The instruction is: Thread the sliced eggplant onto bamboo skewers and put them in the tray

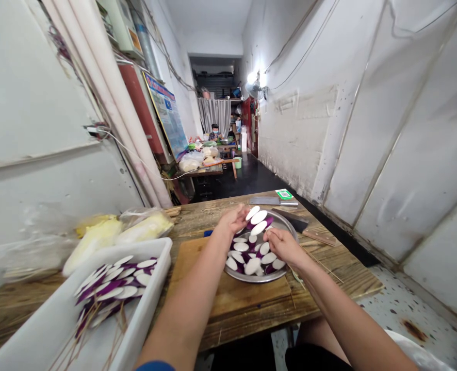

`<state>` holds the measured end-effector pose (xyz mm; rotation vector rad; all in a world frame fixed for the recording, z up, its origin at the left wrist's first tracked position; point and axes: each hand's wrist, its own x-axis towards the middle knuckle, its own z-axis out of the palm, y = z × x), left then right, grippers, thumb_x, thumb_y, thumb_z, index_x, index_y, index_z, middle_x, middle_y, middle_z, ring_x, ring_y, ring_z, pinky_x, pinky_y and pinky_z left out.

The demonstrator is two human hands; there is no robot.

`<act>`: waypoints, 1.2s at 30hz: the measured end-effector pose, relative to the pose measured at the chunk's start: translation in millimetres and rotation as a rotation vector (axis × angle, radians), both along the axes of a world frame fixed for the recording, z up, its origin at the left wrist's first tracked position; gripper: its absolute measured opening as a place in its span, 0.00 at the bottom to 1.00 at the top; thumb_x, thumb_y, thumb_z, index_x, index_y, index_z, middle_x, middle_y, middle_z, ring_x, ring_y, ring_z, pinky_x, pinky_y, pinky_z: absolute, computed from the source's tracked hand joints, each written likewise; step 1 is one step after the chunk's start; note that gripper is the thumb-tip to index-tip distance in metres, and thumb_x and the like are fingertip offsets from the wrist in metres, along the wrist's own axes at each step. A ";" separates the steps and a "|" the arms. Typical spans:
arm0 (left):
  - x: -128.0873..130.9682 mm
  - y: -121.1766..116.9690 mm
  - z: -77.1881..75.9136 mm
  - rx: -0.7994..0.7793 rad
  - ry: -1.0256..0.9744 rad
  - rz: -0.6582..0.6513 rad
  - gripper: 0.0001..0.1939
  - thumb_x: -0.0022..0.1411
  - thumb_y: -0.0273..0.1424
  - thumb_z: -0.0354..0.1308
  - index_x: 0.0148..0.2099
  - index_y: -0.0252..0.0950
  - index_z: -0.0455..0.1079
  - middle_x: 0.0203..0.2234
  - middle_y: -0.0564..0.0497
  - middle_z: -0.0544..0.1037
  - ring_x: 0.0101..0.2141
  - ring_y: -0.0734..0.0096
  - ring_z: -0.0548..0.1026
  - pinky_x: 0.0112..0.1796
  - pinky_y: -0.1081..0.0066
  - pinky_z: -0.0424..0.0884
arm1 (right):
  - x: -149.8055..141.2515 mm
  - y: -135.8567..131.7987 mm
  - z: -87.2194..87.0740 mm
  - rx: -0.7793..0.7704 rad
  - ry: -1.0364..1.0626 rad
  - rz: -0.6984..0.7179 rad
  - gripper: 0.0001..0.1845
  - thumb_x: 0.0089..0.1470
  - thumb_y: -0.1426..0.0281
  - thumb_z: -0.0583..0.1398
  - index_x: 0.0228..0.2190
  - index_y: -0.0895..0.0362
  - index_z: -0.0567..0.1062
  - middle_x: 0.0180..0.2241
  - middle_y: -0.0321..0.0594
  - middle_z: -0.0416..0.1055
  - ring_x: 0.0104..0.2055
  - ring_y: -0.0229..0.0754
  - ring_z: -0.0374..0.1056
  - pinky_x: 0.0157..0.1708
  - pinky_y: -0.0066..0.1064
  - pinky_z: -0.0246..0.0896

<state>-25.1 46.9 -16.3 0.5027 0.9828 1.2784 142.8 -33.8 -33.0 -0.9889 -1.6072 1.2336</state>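
Observation:
Above a round metal bowl (251, 279), several white oval eggplant slices (258, 217) with purple skin are lined up in a row, apparently on a thin skewer. My left hand (233, 219) is closed at the far end of the row, with fingertips against the top slice. Closed at the near end is my right hand (283, 244), pinching the skewer, which its fingers mostly hide. More loose eggplant slices (241, 247) fill the bowl, which rests partly on a wooden cutting board (228, 296).
At left, a white plastic tub (165, 252) contains eggplant skewers (116, 288). Plastic bags (143, 226) lie behind it. A cleaver (267, 201) and another knife (319, 237) lie beyond and right of the bowl. Bare skewers (323, 264) lie on the table's right. A person (214, 133) sits far back.

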 end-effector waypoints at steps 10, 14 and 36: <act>11.0 -42.5 25.9 0.395 1.066 -0.870 0.08 0.48 0.33 0.61 0.29 0.33 0.74 0.17 0.52 0.72 0.18 0.77 0.68 0.23 0.77 0.61 | -0.5 -3.7 2.2 0.032 0.391 -0.312 0.10 0.52 0.62 0.51 0.26 0.56 0.63 0.09 0.22 0.49 0.08 0.27 0.41 0.08 0.20 0.38; 16.0 -62.7 36.8 0.534 1.568 -1.058 0.11 0.39 0.33 0.65 0.31 0.38 0.76 0.22 0.53 0.75 0.24 0.72 0.71 0.25 0.76 0.60 | 0.5 -2.7 0.1 0.042 0.372 -0.293 0.11 0.53 0.62 0.51 0.26 0.56 0.63 0.09 0.23 0.49 0.08 0.27 0.41 0.08 0.19 0.38; 5.5 -15.2 0.2 0.150 0.046 0.064 0.03 0.52 0.22 0.59 0.32 0.30 0.71 0.26 0.48 0.75 0.26 0.75 0.73 0.29 0.73 0.72 | 6.3 -4.8 3.2 0.011 0.084 0.022 0.14 0.51 0.60 0.51 0.25 0.59 0.66 0.08 0.24 0.49 0.09 0.27 0.40 0.10 0.20 0.35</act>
